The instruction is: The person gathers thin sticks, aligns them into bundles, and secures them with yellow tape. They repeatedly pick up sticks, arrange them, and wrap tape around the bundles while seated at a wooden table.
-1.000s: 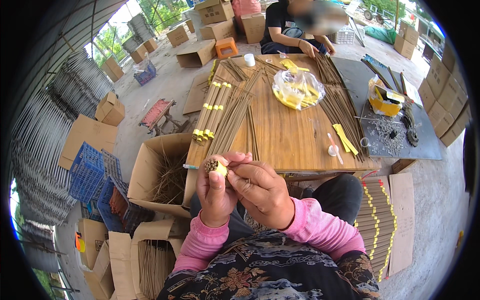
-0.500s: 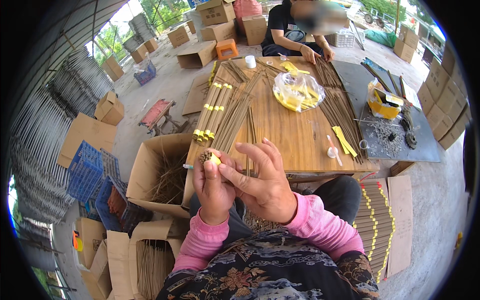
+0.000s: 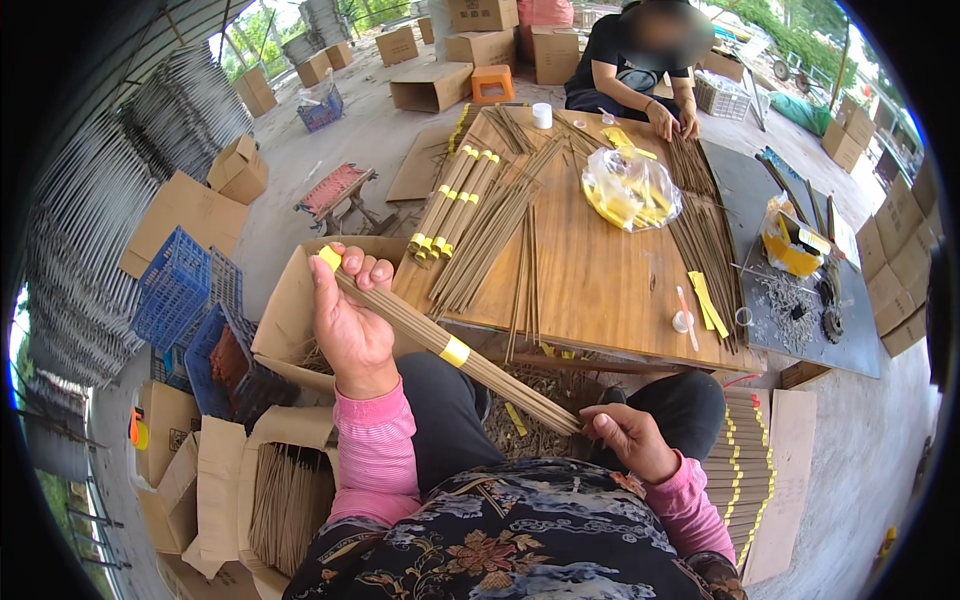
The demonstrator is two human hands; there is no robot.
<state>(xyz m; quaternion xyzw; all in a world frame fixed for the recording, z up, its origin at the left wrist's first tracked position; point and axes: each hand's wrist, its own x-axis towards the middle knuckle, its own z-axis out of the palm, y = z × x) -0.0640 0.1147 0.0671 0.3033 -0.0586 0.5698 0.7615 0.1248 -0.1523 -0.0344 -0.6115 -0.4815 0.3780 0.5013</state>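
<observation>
Toward nine o'clock, the left hand [image 3: 350, 325] closes around the stick bundle [image 3: 410, 319], probably to steady it; toward four, the right hand [image 3: 632, 440] touches its end, its grip unclear.

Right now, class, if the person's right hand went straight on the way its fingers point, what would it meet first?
The right hand would most likely meet the stick bundle first, at its lower end. It is touching or nearly touching there; depth is unclear.

The left hand [image 3: 352, 325] apparently hides part of 1 stick bundle [image 3: 455, 350].
</observation>
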